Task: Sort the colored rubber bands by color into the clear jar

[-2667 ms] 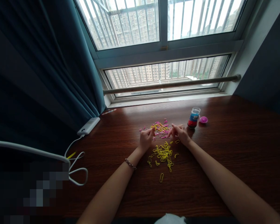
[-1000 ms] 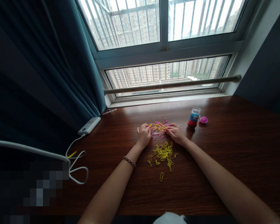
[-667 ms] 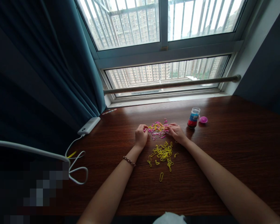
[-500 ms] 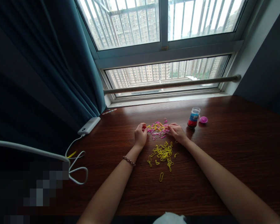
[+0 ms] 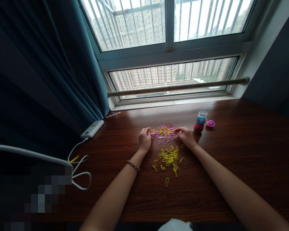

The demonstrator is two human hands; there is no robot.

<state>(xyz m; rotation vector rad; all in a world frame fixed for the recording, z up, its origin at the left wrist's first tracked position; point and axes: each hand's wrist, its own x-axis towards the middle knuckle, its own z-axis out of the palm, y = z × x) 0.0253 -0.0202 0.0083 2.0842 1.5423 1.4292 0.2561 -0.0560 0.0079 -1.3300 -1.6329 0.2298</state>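
Note:
A mixed heap of small pink and yellow plastic clips [image 5: 164, 132], shaped like safety pins, lies on the brown table. At its left edge is my left hand [image 5: 144, 138], thumb and fingertips pressed together beside a yellow clip; what they hold is too small to make out. My right hand [image 5: 186, 136] reaches over the heap's right edge, its thumb and fingers brought together, with pink clips showing by the fingers. Whatever is between them is hidden. Closer to me lies a pile of yellow clips [image 5: 169, 156], with several loose ones around it.
Beyond my right hand stands an uncapped clear jar [image 5: 200, 122] with a blue and red label, and beside it a pink lid [image 5: 210, 123]. A white power strip [image 5: 92, 129] and its cable lie at the left by the blue curtain [image 5: 86, 80]. The window is behind.
My right hand has shifted slightly right and its fingers have drawn together, uncovering a few pink clips. My left hand has stayed nearly in place at the heap's left edge.

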